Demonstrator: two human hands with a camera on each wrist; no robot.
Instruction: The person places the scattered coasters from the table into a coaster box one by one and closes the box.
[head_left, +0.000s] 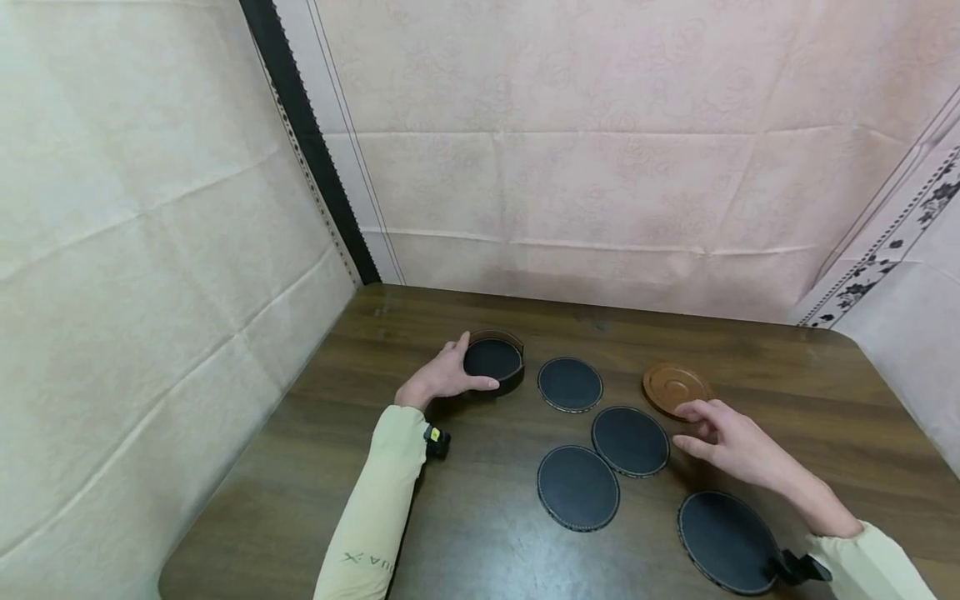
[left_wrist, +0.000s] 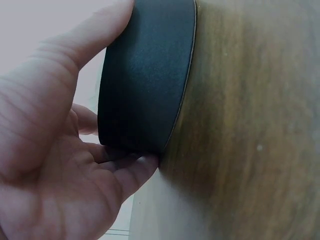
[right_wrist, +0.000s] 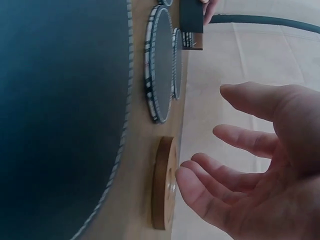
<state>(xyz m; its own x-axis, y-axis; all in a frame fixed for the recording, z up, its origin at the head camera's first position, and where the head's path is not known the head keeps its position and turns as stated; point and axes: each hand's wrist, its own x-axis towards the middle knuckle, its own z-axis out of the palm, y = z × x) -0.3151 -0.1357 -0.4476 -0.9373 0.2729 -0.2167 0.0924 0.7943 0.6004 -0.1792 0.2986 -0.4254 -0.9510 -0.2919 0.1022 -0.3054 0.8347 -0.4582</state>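
Note:
At the back left of the table, my left hand (head_left: 444, 373) grips a round black coaster holder (head_left: 513, 384), thumb on the near side and fingers around the far side. Inside the holder lies a black coaster (head_left: 491, 358). In the left wrist view, the holder's dark side wall (left_wrist: 145, 75) sits on the wood between thumb and fingers. My right hand (head_left: 731, 440) hovers with loosely bent, parted fingers beside a round brown wooden coaster (head_left: 671, 386). The right wrist view shows nothing between those fingers, and the wooden coaster (right_wrist: 164, 185) lies flat near the fingertips.
Several black coasters with stitched rims lie flat: one beside the holder (head_left: 570, 384), a middle coaster (head_left: 630, 442), a front coaster (head_left: 578, 488) close to it, and a coaster (head_left: 723, 542) under the right wrist camera. Pale cloth (head_left: 600, 167) hangs behind the wooden table (head_left: 300, 467).

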